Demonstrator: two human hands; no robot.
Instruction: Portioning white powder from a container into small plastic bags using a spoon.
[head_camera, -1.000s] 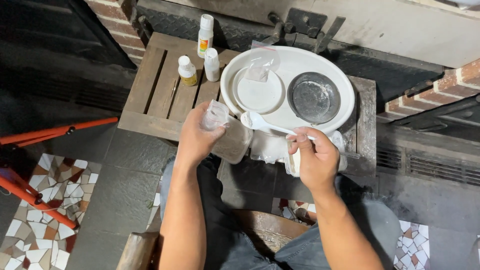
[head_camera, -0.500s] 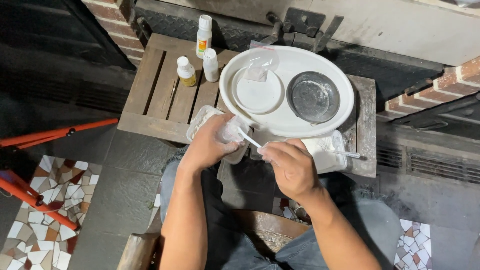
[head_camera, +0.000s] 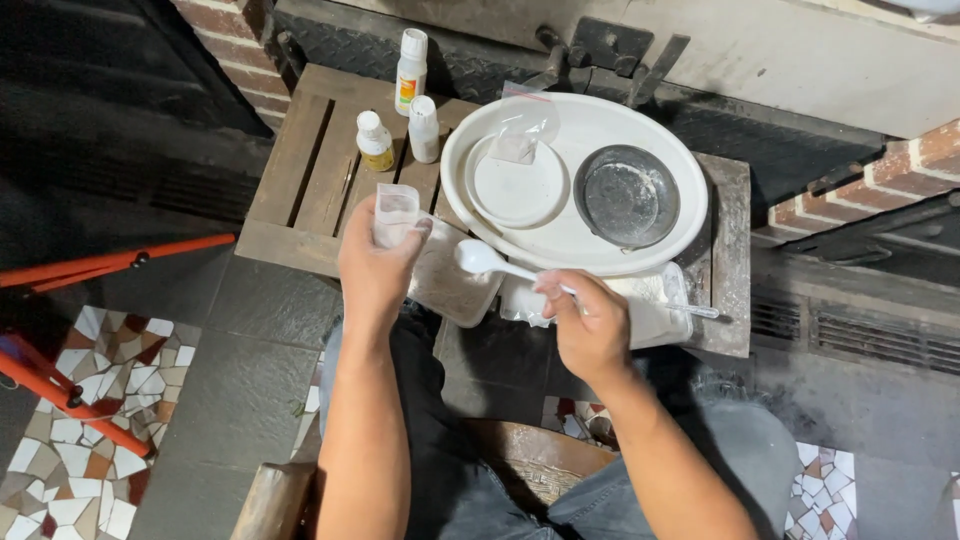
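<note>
My left hand grips a small clear plastic cup, held upright over the front edge of the wooden slatted table. My right hand holds a white plastic spoon by its handle, the bowl pointing left toward the cup but apart from it. Under the right hand lies a clear bag of white powder. A flat clear tray sits between the hands at the table's front edge.
A large white oval tray carries a white round plate, a small clear bag and a metal bowl. Three small bottles stand behind my left hand. Red metal bars lie on the left floor.
My left hand lifted the cup up and to the left. My right hand drew back to the right, pulling the spoon out away from the cup.
</note>
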